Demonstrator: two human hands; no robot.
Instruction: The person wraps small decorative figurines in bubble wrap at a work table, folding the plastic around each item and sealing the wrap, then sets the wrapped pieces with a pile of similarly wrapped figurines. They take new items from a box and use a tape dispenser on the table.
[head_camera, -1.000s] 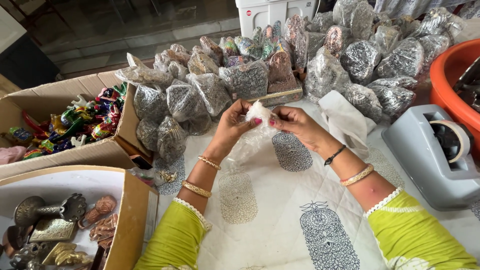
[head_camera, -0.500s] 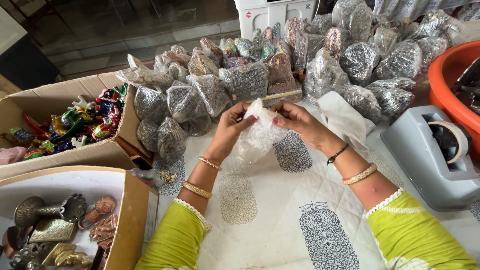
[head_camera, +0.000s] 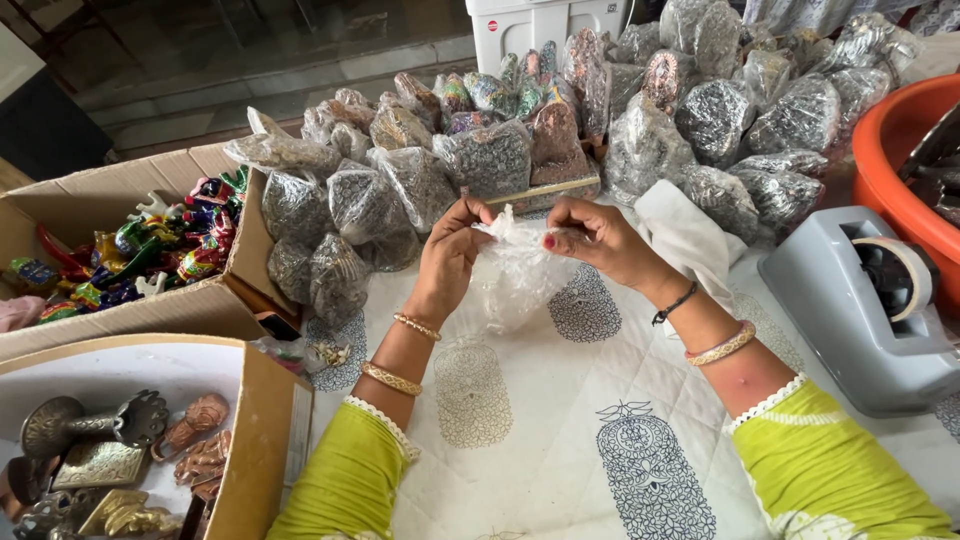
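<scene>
My left hand (head_camera: 450, 255) and my right hand (head_camera: 595, 238) both pinch the top edge of a clear plastic bag (head_camera: 515, 280), which hangs down between them over a white quilted cloth with blue prints (head_camera: 560, 420). The bag looks crumpled and I cannot tell what is inside. Right behind my hands lies a heap of filled clear bags (head_camera: 480, 160) holding small dark items. Bangles ring both wrists.
A grey tape dispenser (head_camera: 870, 300) stands at the right, beside an orange tub (head_camera: 900, 160). At the left, a cardboard box of colourful figurines (head_camera: 140, 250) sits above a box of metal pieces (head_camera: 110, 450). A white cloth (head_camera: 690, 235) lies by my right hand.
My hands have stayed in place, working the top of the clear bag; the bag has shifted slightly and now hangs lower between my fingers.
</scene>
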